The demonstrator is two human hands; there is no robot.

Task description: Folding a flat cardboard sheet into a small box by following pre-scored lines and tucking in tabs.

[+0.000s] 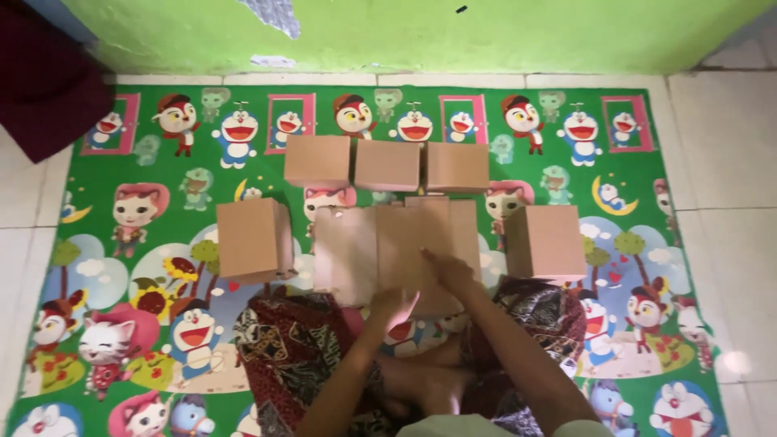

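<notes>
While the person sits cross-legged at the near edge of the cartoon-printed play mat (121, 243), both hands work on the flat brown cardboard sheets (388, 247) lying at the mat's middle, just in front of the knees. The step in hand looks like handling a flattened piece, pressing or folding it, among boxes already formed.

The right hand (447, 271) lies on top of the cardboard with fingers spread and flat, pressing rather than gripping. The left hand (394, 306) sits at the sheets' near edge; it is blurred, fingers seemingly curled at the edge, but I cannot tell whether it actually grips.

Three closed brown boxes (387, 164) stand side by side in a row toward the mat's far edge, near the green wall (405, 32). One more box (252, 240) stands to the left of the sheets, and another box (546, 242) to the right, both apart from them.

As a judgement, the next move calls for a firm hold on one sheet edge while the other hand keeps the pile steady, so the stacked pieces do not slide.
</notes>
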